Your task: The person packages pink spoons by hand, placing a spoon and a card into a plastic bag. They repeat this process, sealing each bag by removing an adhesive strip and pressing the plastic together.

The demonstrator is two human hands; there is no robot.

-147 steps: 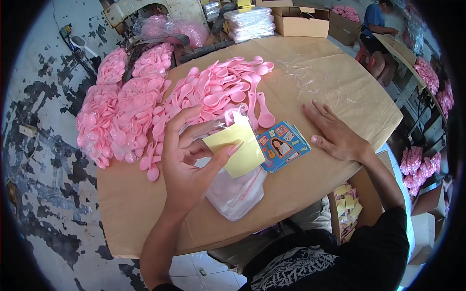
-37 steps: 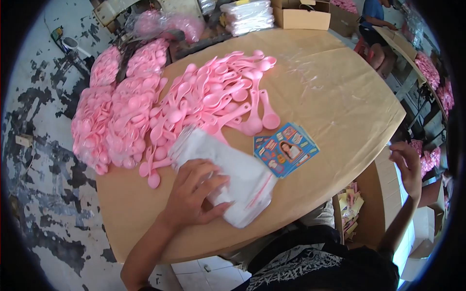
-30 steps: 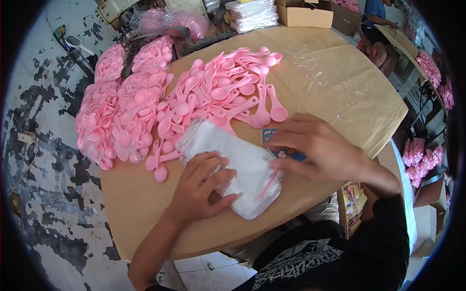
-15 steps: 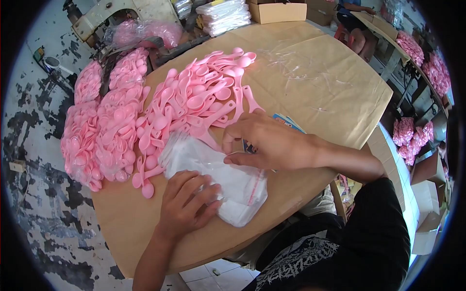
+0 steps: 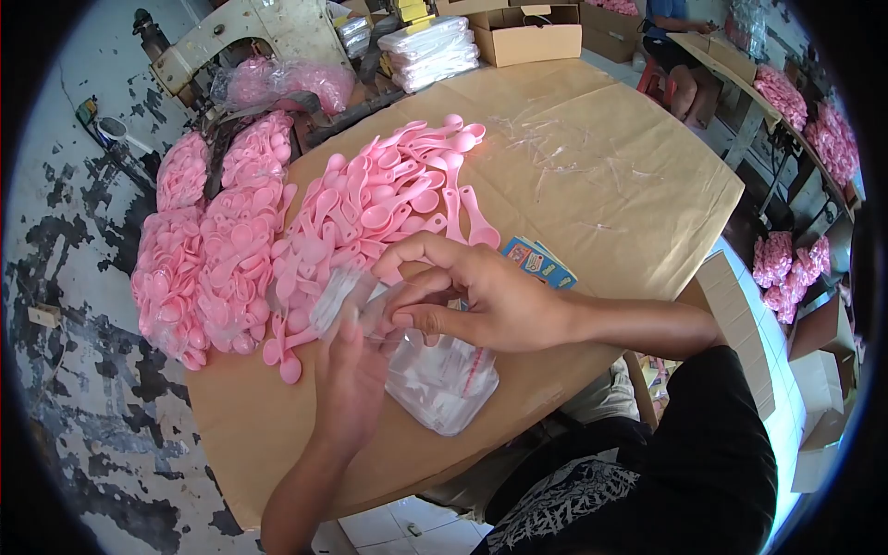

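Both of my hands meet over a stack of clear plastic bags [image 5: 444, 393] at the near side of the brown-covered table. My right hand [image 5: 472, 296] pinches the edge of a clear bag between thumb and fingers. My left hand [image 5: 351, 370] is raised beside it, with its thumb and fingers closed on the same thin plastic. Just beyond lies a heap of loose pink spoons [image 5: 370, 194]. Blue printed cards [image 5: 541, 264] lie behind my right wrist, partly covered by the hand.
Bags packed with pink spoons [image 5: 222, 250] line the table's left edge. At the back are a stack of clear packets [image 5: 430, 51] and a cardboard box [image 5: 532, 42]. Thin plastic strands [image 5: 564, 148] lie on the tabletop [image 5: 638, 213]. Another person [image 5: 680, 65] sits at the upper right.
My left hand has lifted from the bag stack and turned upright. My right hand has moved left to meet it, and thin plastic is now between them. The view has shifted slightly.
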